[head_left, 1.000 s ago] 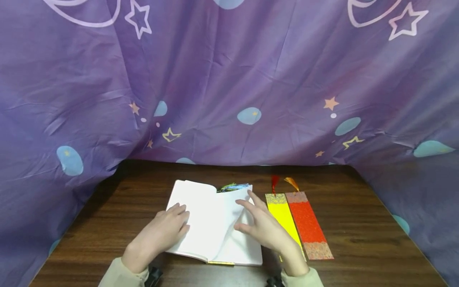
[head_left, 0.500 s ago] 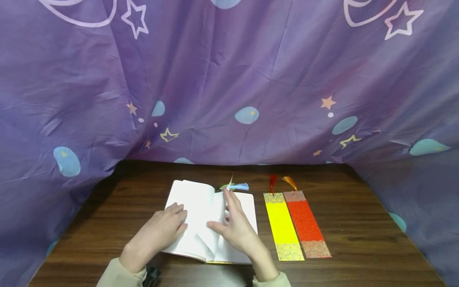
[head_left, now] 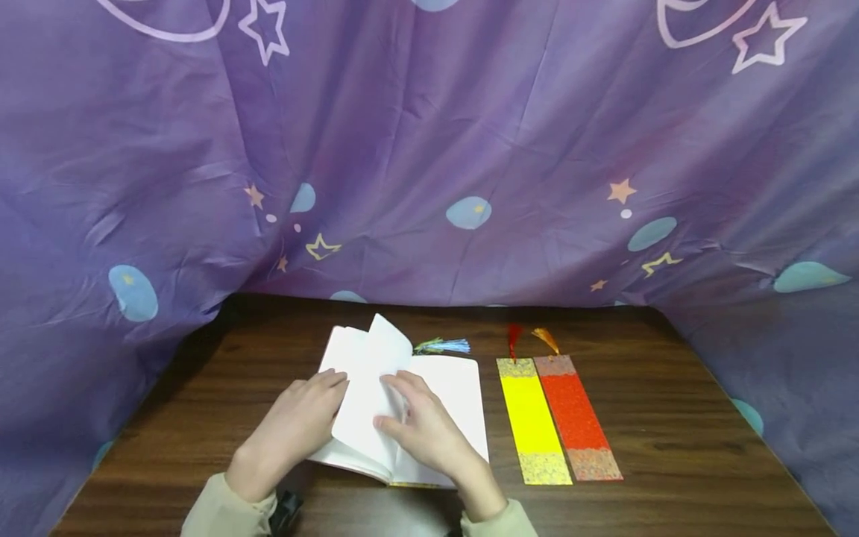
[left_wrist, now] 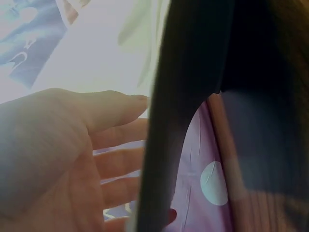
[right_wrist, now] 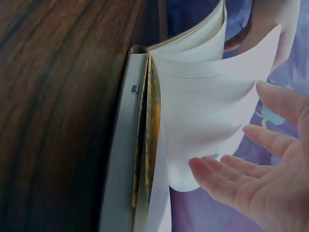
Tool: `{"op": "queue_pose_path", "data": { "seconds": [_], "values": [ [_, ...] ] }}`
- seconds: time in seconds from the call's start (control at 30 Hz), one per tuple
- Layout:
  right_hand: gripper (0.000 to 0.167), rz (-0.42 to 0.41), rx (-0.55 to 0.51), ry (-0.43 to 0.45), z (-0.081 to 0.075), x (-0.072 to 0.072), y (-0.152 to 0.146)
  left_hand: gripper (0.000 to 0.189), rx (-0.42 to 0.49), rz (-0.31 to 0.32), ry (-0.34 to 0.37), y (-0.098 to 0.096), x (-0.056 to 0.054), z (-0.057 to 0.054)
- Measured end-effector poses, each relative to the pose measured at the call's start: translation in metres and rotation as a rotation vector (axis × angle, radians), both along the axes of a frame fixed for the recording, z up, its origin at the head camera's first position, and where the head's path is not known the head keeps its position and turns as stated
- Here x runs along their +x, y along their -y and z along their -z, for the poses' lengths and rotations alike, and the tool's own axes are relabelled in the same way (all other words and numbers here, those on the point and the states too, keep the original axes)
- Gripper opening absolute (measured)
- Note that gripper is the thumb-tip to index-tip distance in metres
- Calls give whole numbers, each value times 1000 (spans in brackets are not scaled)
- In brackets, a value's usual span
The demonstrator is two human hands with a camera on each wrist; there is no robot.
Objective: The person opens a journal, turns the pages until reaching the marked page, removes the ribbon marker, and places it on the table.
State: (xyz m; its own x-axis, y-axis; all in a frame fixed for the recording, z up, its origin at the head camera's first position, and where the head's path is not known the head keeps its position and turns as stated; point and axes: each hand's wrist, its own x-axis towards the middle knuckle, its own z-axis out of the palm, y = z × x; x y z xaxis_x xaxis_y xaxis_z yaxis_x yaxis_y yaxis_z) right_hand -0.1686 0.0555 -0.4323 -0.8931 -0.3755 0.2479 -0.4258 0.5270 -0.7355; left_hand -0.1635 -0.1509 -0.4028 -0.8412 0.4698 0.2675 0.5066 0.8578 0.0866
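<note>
An open book with blank white pages (head_left: 452, 395) lies on the table. One page (head_left: 372, 388) stands lifted and curls toward the left. My right hand (head_left: 426, 425) is at that page with its fingers spread and loosely bent; in the right wrist view the fingertips (right_wrist: 200, 166) meet or nearly meet the paper. My left hand (head_left: 298, 414) rests on the left side of the book, fingers partly behind the lifted page. Gold-patterned bookmark edges (right_wrist: 153, 130) show between the pages in the right wrist view. Blue and green tassels (head_left: 446, 346) stick out past the book's top edge.
Right of the book lie a yellow bookmark (head_left: 530, 418) with a red tassel and a red bookmark (head_left: 579, 414) with an orange tassel. A purple patterned cloth (head_left: 429, 149) hangs behind the wooden table (head_left: 684, 418). A dark strip (left_wrist: 164, 121) blocks much of the left wrist view.
My right hand has moved left, and the page has swung up from the right side over to the left. More tassel and right-hand page show. My left hand stays on the left side.
</note>
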Motion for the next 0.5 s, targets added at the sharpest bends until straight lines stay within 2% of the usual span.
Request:
{"op": "queue_pose_path", "data": {
  "seconds": [0.17, 0.33, 0.5],
  "values": [
    [52, -15, 39, 3, -1, 0, 2, 17, 25, 24, -97, 1, -2, -2],
    [55, -40, 81, 16, 0, 5, 7, 6, 105, 49, -178, 1, -4, -3],
    [58, -54, 119, 28, 0, 9, 11, 26, 227, 14, -221, 0, -4, -4]
  ]
}}
